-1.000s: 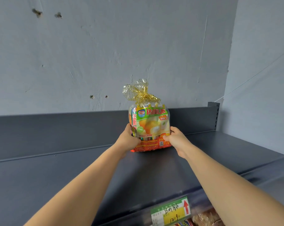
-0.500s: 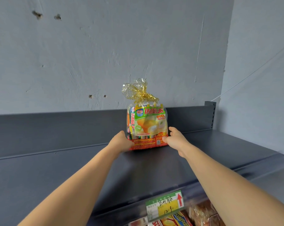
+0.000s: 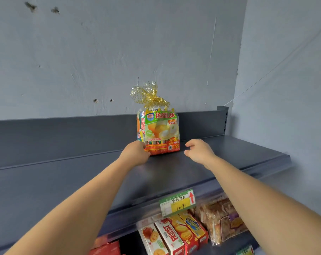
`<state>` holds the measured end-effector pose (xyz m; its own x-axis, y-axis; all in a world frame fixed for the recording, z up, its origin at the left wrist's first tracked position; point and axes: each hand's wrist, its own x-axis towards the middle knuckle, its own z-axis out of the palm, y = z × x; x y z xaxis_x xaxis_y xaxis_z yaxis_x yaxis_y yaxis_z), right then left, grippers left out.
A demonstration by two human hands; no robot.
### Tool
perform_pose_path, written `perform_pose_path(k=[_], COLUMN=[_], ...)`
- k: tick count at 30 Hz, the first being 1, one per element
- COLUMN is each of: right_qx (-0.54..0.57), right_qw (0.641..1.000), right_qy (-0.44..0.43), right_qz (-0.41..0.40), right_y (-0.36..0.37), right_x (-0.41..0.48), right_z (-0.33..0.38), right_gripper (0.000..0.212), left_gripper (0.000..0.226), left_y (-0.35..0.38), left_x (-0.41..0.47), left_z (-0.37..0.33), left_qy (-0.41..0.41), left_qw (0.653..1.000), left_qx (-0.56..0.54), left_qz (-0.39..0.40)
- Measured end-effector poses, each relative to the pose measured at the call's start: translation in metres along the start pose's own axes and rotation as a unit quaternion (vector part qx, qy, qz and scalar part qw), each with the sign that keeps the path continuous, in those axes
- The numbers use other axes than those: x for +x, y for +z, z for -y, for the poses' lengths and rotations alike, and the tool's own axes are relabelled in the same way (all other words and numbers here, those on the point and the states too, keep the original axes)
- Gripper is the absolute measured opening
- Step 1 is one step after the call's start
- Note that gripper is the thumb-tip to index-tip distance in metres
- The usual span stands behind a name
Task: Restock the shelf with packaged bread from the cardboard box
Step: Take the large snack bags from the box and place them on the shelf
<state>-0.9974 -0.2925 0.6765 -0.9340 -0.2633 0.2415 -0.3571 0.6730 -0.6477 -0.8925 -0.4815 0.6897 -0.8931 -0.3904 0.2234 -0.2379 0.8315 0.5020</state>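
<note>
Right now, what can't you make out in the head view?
Head view:
- Left hand: fingers hidden behind its own back, so its grip on the gold-tied clear plastic bread bag is unclear.
- Green-and-yellow paper price label: handwriting blurred.
- Red-and-yellow cardboard biscuit boxes: cut by the grey metal shelf lip and bottom edge.
- Cardboard box: outside the frame.

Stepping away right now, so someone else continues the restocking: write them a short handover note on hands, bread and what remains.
left hand: against the bread bag at its lower left corner; whether its fingers grip is hidden.
right hand: open, just right of the bag, not touching it.
Bag: upright on the top shelf, near the back panel.
Done: this bag is placed.
Left: take the left hand off, then fetch more from the cardboard box, which is out of view.
</note>
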Motion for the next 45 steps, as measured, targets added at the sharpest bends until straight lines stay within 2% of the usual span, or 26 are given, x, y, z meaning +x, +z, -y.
perform_pose_path(k=[4, 11, 15, 23, 35, 39, 45], right_qx=[-0.054, -0.104, -0.127, -0.191, -0.300, -0.314, -0.309], right_qw=[0.998, 0.991, 0.982, 0.951, 0.898, 0.892, 0.887], right_qy=[0.007, 0.054, 0.101, 0.199, 0.291, 0.308, 0.338], right_qz=[-0.011, -0.063, -0.099, -0.141, -0.135, -0.105, -0.066], right_y=[-0.008, -0.023, -0.025, -0.034, -0.042, -0.032, -0.012], right_x=[-0.021, -0.068, -0.109, -0.215, -0.374, -0.433, -0.517], right_z=[-0.003, -0.006, -0.005, -0.003, -0.003, -0.001, 0.001], right_gripper=[0.043, 0.039, 0.039, 0.038, 0.038, 0.041, 0.043], left_gripper=[0.024, 0.024, 0.021, 0.026, 0.029, 0.034, 0.023], left_y=[0.000, 0.001, 0.000, 0.006, 0.031, 0.039, 0.056], left_x=[-0.004, -0.017, -0.030, -0.084, -0.209, -0.259, -0.329], left_z=[0.001, -0.006, -0.007, -0.017, -0.016, -0.001, 0.032], left_qy=[0.053, 0.172, 0.245, 0.383, 0.465, 0.471, 0.497], left_qw=[0.997, 0.981, 0.964, 0.918, 0.872, 0.864, 0.835], left_qx=[0.060, 0.090, 0.099, 0.102, 0.133, 0.156, 0.197], left_qz=[0.008, 0.021, 0.039, 0.024, 0.072, 0.088, 0.132])
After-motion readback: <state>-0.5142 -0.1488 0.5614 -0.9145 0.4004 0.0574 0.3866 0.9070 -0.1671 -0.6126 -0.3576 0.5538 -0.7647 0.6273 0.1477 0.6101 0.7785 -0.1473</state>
